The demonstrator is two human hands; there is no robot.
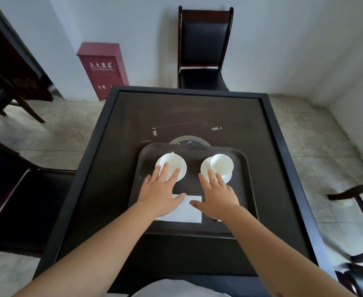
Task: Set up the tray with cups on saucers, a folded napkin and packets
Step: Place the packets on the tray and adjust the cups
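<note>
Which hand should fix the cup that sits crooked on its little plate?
The right hand, probably. The off-centre cup on its saucer lies just past its fingertips; the left hand covers the other cup.

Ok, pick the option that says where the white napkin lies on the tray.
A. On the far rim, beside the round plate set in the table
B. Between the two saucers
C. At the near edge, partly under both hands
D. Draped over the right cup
C: the folded napkin lies flat at the tray's near edge, with the left hand and right hand open above its two ends.
</note>
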